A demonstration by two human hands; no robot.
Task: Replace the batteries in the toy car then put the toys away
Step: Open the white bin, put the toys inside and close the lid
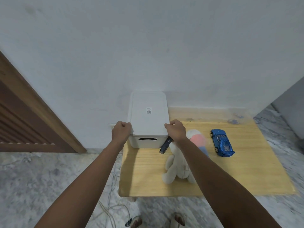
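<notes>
Both arms reach forward toward the middle of the frame, hands level.

The left hand (pixel 121 131) and right hand (pixel 176 130) are curled, knuckles up, fingers bent inward as if pinching an edge; the right also seems to clutch something dark beneath, though this is blurred.

A plain white plaster wall (pixel 148 38) rose at twelve o'clock; a brown louvred wooden door (pixel 24 120) stood at nine; grey marbled stone floor (pixel 41 178) surrounded the pale wooden desk (pixel 246 170).

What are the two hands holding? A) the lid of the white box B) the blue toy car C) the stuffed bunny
A: the left hand and right hand grip opposite edges of the white box's lid, while the blue toy car lies untouched on the table.
</notes>
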